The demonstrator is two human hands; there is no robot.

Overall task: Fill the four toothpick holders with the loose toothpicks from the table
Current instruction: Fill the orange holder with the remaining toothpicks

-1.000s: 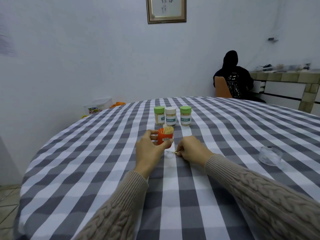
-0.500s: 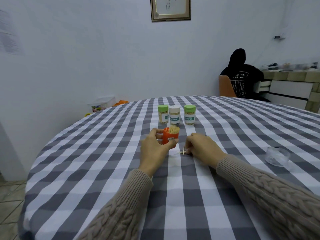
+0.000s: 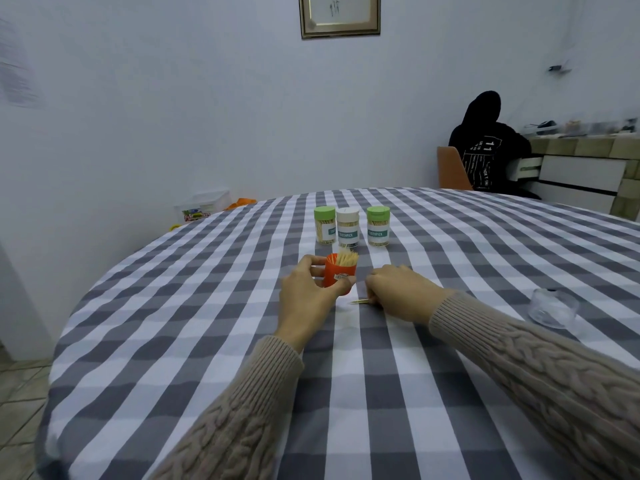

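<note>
A: Right hand [image 3: 398, 292] — what's it doing?

B: It's pinching a loose toothpick [image 3: 360, 301] at the tablecloth [image 3: 214, 341], fingers curled low. The toothpick is lying roughly flat, its long axis running left-right, free tip pointing toward the left hand [image 3: 308, 296].

A: And the left?

B: It's gripping the orange holder [image 3: 339, 271], thumb in front, fingers behind. Holder is sitting up and to the left of the toothpick, just beside it, open, a bundle sticking out the top.

A: So which hand is nearer the toothpick?

B: Right, it's already on it. Judging the drop goes up-left into the orange mouth.

A: Counts?

B: Four holders: one orange; behind it a green-capped holder [image 3: 325, 225], a white-capped holder [image 3: 347, 227], another green-capped one [image 3: 378, 226]. One loose toothpick showing. One clear lid [image 3: 553, 308] far right.
</note>
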